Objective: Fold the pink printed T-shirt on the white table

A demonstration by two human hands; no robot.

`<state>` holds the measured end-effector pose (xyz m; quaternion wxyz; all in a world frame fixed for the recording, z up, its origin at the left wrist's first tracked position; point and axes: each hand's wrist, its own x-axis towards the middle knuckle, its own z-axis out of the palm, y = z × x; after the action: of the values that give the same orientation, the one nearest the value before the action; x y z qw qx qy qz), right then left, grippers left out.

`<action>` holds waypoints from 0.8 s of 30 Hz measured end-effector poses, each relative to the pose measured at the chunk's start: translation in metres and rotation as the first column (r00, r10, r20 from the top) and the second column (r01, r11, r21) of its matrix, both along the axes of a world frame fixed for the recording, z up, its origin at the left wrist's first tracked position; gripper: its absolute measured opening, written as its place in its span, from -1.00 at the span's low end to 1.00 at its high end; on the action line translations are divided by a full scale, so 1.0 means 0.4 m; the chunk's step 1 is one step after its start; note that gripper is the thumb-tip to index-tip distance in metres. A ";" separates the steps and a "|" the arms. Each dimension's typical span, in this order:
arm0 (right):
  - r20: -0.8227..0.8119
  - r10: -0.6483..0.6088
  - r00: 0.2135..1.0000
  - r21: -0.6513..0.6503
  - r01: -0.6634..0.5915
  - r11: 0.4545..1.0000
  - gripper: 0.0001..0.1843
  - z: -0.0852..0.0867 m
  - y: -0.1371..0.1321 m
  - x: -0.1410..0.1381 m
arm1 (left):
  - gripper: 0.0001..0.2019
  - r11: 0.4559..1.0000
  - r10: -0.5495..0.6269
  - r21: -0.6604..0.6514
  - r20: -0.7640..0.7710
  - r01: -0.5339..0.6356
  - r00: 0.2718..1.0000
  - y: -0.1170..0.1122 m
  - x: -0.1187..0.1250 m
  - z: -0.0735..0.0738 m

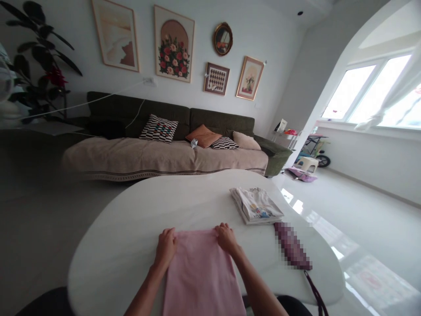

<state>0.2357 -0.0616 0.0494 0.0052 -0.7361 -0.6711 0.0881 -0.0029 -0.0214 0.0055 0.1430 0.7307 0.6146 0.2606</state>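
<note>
A pink cloth (202, 272), folded into a long panel, lies on the white table (131, 219) and runs toward me past the bottom of the view. At its far left corner, my left hand (166, 248) has its fingers closed on the edge. My right hand (226, 238) grips the far right corner the same way. Between the two hands the far edge is fairly straight. Whether the cloth is a garment cannot be made out. Beyond my right hand sits a stack of folded white shirts (256, 205), the top one printed.
A blurred purple item (292, 245) with a dark strap (314, 289) lies near the table's right edge. Behind the table stands a dark green sofa (223, 120) with a beige cover and cushions. Glossy floor (362, 210) extends to the right.
</note>
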 end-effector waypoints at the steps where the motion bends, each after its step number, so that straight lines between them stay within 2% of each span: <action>1: 0.010 0.000 1.000 -0.011 0.001 1.000 -0.71 0.005 0.004 0.000 | -0.73 1.000 0.008 -0.019 0.011 -0.008 1.000 -0.003 -0.004 0.007; 3: 0.026 -0.005 1.000 -0.037 0.006 0.999 -0.78 0.014 0.009 0.000 | -0.80 0.998 0.011 -0.057 0.038 -0.009 0.999 -0.007 -0.008 0.020; 7: 0.026 0.003 1.000 -0.084 -0.001 0.996 -0.68 0.036 0.001 -0.001 | -0.93 0.994 0.005 -0.112 0.120 0.009 0.993 -0.028 -0.011 0.041; 9: 0.015 0.021 1.000 -0.089 -0.020 0.996 -0.69 0.063 -0.006 -0.003 | -0.93 0.993 0.002 -0.119 0.180 0.020 0.984 -0.043 -0.012 0.054; 11: -0.003 0.050 0.999 -0.072 -0.050 0.996 -0.71 0.112 -0.007 -0.003 | -0.94 0.993 -0.010 -0.109 0.260 0.039 0.966 -0.055 -0.013 0.081; 13: -0.025 0.080 0.996 -0.011 -0.081 0.997 -0.77 0.184 -0.003 0.001 | -0.97 0.995 -0.032 -0.074 0.352 0.062 0.935 -0.064 -0.013 0.131; 16: -0.054 0.108 0.993 0.176 -0.097 0.980 -0.83 0.315 0.001 0.019 | -0.79 0.997 -0.082 0.033 0.494 0.075 0.866 -0.084 -0.015 0.250; 18: -0.067 0.113 0.991 0.311 -0.087 0.947 -0.75 0.385 -0.006 0.034 | -0.70 0.984 -0.150 0.170 0.625 0.054 0.766 -0.113 -0.014 0.336; 19: -0.079 0.112 0.991 0.379 -0.075 0.923 -0.71 0.406 -0.012 0.040 | -0.69 0.968 -0.199 0.247 0.666 0.038 0.719 -0.132 -0.010 0.372; 21: -0.123 0.103 0.987 0.505 -0.027 0.863 -0.68 0.413 -0.028 0.051 | -0.74 0.929 -0.275 0.370 0.652 0.020 0.706 -0.178 0.002 0.416; 22: -0.150 0.097 0.984 0.550 0.002 0.835 -0.67 0.400 -0.036 0.054 | -0.77 0.912 -0.300 0.409 0.603 0.037 0.739 -0.203 0.011 0.421; 24: -0.198 0.086 0.976 0.594 0.050 0.803 -0.67 0.346 -0.054 0.059 | -0.81 0.891 -0.350 0.433 0.462 0.137 0.815 -0.253 0.031 0.397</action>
<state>0.2594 -0.0831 0.1879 0.3076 -0.6769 -0.6670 -0.0478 0.0095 -0.1227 0.1645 0.1945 0.7178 0.3883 0.5443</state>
